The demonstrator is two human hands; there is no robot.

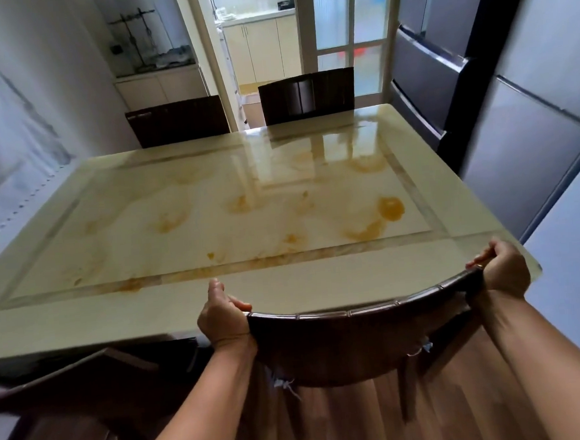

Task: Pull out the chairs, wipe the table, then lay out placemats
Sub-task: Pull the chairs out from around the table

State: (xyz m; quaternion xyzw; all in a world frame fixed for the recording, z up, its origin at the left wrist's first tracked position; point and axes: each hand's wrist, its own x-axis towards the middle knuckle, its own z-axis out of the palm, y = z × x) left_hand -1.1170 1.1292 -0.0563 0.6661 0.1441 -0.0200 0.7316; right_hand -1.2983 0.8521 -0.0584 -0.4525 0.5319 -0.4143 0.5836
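Broadly, a glossy cream table [171, 307] with a grey inlaid border fills the middle of the view, its top marked with orange-brown blotches and one darker round spot [390, 208] toward the right. Tall grey fridge doors [531, 154] stand along its right side, close to the table edge, and a pale wall [17, 118] runs along the left. Beyond the far edge a doorway opens onto white cabinets [263, 48] under a counter. Two dark chairs sit at the far side, pushed up to the edge: the far left chair [177, 121] and the far right chair [307, 95]. On the near side, the near chair [359, 342] stands at the right half of the table, its curved dark back rail overlapping the edge from this angle, with wood floor [450, 414] showing beneath it. Another dark chair [70, 383] lies partly under the table at lower left, blurred. The left hand [224, 319] is closed around the left end of the near chair's top rail, thumb on top. The right hand [501, 267] is wrapped around the right end of the same rail, fingers curled over it. Pale frayed ties [284, 385] hang below the backrest.
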